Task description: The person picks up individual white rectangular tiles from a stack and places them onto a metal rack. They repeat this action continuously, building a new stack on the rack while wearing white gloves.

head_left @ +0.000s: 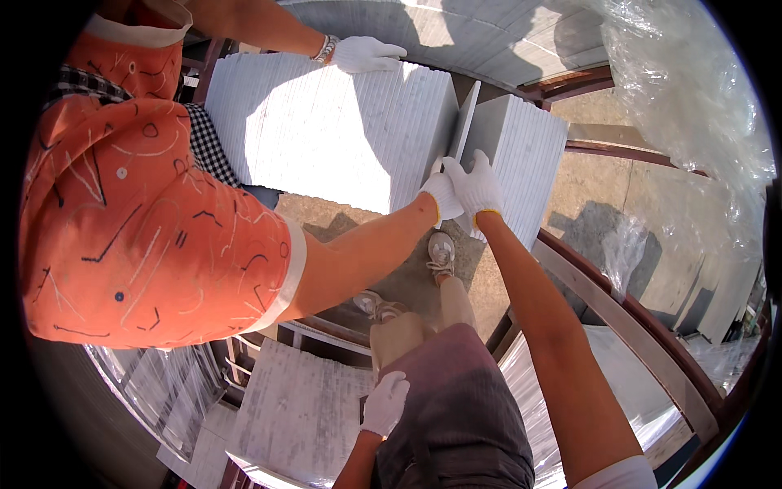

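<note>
My right hand, in a white knit glove with a yellow cuff, reaches to the near end of a thin grey panel. Its thumb and fingers straddle the panel's edge. That panel leans upright in a gap between a long row of pale panels and a shorter row. A co-worker's gloved hand is right beside mine, at the same panel end. Low against my dark apron, my gloved left hand has its fingers curled. A small dark edge shows beside it, too hidden to name.
A co-worker in an orange patterned top stands close on the left, other gloved hand on the long row. Behind me lies a stack of pale boards. Brown metal rails and clear plastic wrap are on the right.
</note>
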Action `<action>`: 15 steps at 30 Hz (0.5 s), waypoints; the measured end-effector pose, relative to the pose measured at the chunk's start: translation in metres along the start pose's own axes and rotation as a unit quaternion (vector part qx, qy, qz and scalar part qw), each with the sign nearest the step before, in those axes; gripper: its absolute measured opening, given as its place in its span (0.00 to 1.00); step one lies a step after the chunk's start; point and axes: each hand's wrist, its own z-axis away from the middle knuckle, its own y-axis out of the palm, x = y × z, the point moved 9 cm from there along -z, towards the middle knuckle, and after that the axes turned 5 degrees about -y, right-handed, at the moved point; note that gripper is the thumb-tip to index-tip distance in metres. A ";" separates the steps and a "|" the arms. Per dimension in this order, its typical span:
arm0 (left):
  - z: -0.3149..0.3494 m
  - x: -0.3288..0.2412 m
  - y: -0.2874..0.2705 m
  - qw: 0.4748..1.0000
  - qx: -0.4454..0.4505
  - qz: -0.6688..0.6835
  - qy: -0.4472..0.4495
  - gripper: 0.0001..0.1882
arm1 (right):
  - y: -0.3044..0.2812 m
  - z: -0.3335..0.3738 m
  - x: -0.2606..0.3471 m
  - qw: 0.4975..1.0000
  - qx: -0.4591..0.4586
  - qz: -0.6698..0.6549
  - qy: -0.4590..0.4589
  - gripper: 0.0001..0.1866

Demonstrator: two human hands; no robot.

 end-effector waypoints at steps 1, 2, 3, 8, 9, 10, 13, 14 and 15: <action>0.001 -0.002 0.000 1.000 -0.003 -0.004 0.005 0.18 | 0.000 -0.004 0.005 1.000 -0.004 0.013 -0.007 0.45; 0.001 -0.002 0.001 1.000 -0.004 -0.002 0.009 0.18 | 0.004 -0.007 0.007 1.000 0.011 0.011 0.001 0.44; 0.001 0.000 0.002 1.000 -0.005 -0.001 0.013 0.17 | 0.007 -0.011 0.010 1.000 0.025 0.009 0.008 0.43; 0.003 -0.001 0.006 0.999 -0.002 0.034 0.019 0.17 | 0.029 -0.020 0.032 0.979 0.195 0.059 -0.009 0.23; 0.002 0.006 0.010 0.998 0.003 0.051 0.021 0.17 | 0.043 -0.018 0.025 0.951 0.244 0.162 -0.099 0.18; -0.006 0.019 0.016 0.997 0.002 0.071 0.025 0.17 | 0.047 -0.010 0.021 0.933 0.246 0.213 -0.156 0.14; -0.018 0.033 0.019 0.964 0.043 0.258 -0.051 0.18 | 0.041 0.031 -0.035 0.966 0.208 0.067 -0.141 0.11; -0.018 0.041 0.018 0.932 0.054 0.346 -0.095 0.19 | 0.035 0.059 -0.040 0.971 0.227 -0.067 -0.023 0.12; -0.020 0.028 0.008 0.982 0.041 0.182 0.020 0.19 | 0.022 0.090 -0.046 0.954 0.207 -0.195 0.098 0.14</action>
